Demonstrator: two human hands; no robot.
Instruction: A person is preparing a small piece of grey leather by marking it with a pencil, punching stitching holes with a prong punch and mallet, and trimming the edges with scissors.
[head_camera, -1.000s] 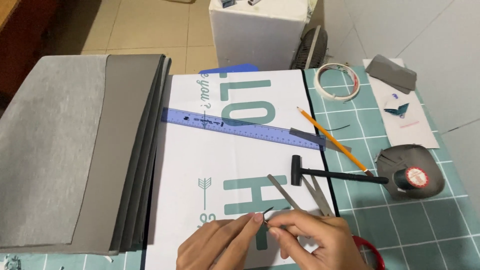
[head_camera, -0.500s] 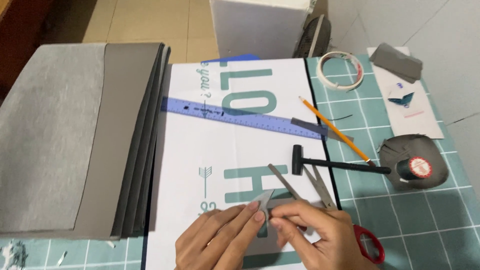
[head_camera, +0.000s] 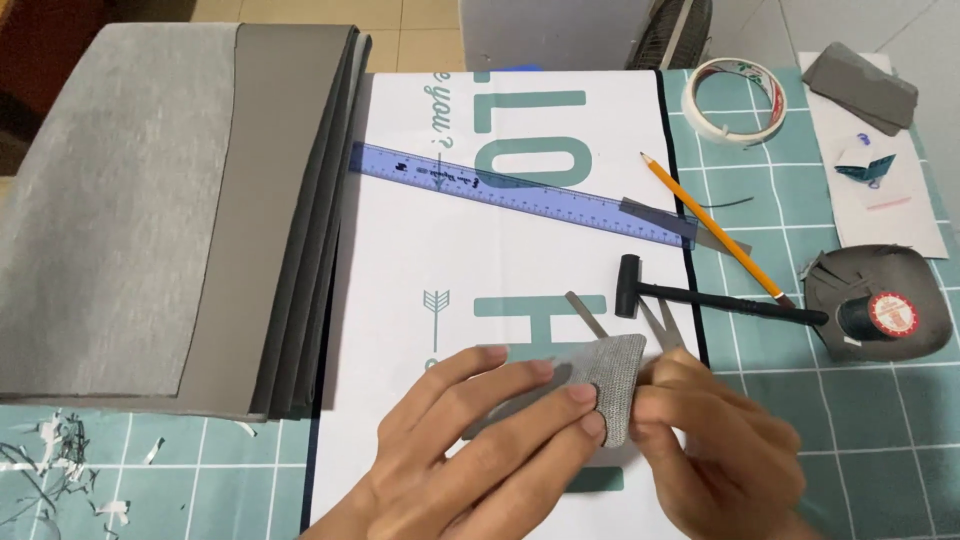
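My left hand and my right hand both pinch a small grey piece of textured fabric over a white printed sheet. The piece is folded or curled at its right side. Scissors blades stick out from behind the fabric, pointing up and left; their handles are hidden under my right hand. A small black hammer lies just above my right hand.
A blue ruler lies slanted across the sheet, with a grey strip at its right end. An orange pencil, a tape roll, a thread spool on dark material and grey scraps sit right. Stacked grey sheets fill the left.
The view moved closer and downward. My hands lifted the grey fabric piece and now hold it up between the fingertips, covering more of the scissors.
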